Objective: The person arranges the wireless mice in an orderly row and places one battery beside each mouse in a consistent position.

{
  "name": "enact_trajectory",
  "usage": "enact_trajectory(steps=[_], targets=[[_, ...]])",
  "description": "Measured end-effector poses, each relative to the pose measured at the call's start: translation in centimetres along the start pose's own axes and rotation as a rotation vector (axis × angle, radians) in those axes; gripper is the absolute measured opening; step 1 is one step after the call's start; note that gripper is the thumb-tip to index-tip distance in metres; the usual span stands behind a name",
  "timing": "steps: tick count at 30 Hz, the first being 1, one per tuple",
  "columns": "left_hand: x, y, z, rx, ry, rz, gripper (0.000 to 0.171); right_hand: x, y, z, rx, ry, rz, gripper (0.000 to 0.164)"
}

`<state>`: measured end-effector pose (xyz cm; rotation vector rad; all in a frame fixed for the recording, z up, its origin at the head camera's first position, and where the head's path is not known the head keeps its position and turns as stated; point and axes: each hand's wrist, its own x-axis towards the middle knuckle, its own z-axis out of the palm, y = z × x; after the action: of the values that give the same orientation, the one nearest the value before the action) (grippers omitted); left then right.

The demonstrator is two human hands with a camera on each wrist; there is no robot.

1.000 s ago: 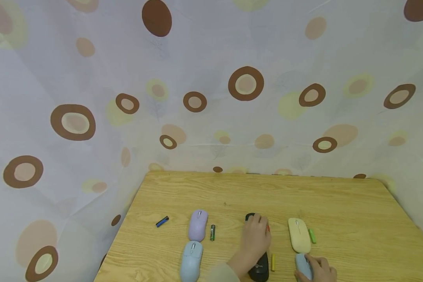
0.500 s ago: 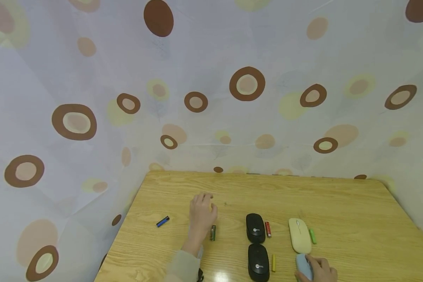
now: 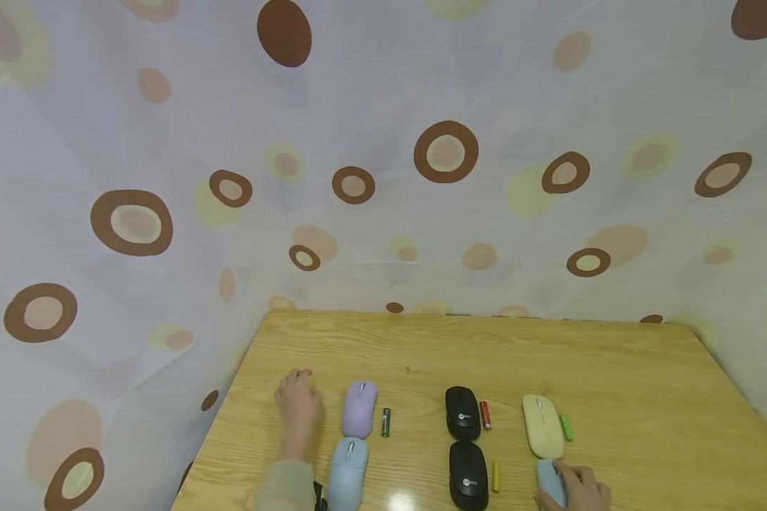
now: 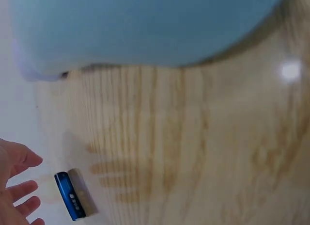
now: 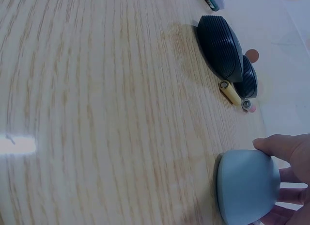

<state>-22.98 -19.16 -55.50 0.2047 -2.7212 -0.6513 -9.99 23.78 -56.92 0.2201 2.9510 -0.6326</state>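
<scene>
My left hand (image 3: 298,406), fingers loosely bent, is over the left part of the table. A blue battery (image 4: 70,196) lies close beside its fingertips in the left wrist view; in the head view the hand hides it. To its right are a purple mouse (image 3: 359,409) and, in front of that, a larger light blue mouse (image 3: 347,474). At the front right my right hand (image 3: 581,486) grips a small blue mouse (image 5: 248,186), thumb on one side and fingers on the other. A pale yellow mouse (image 3: 542,426) is just behind it.
Two black mice (image 3: 463,414) stand in a column mid-table, with a red battery (image 3: 485,416) and a yellow battery (image 3: 496,476) beside them. A green-and-black battery (image 3: 385,422) is near the purple mouse, a bright green one (image 3: 566,428) near the yellow mouse. Patterned cloth (image 3: 383,234) borders the table.
My left hand has left the black mice, passed over the purple mouse and reached the blue battery at the left. My right hand has stayed on the small blue mouse.
</scene>
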Motion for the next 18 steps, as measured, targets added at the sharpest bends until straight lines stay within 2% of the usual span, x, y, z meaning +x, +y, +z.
enact_trajectory(steps=[6, 9, 18], targets=[[-0.1, -1.9, 0.1, 0.042, -0.168, -0.003, 0.040, -0.1, 0.0, 0.0, 0.000, -0.003, 0.008, 0.076], [-0.2, -2.4, 0.3, 0.046, -0.218, -0.015, 0.038, -0.1, 0.1, 0.0, 0.003, -0.023, 0.027, 0.080], [-0.5, -2.6, 0.5, 0.075, -0.193, -0.016, 0.019, -0.2, 0.0, 0.0, 0.010, -0.026, 0.051, 0.079]])
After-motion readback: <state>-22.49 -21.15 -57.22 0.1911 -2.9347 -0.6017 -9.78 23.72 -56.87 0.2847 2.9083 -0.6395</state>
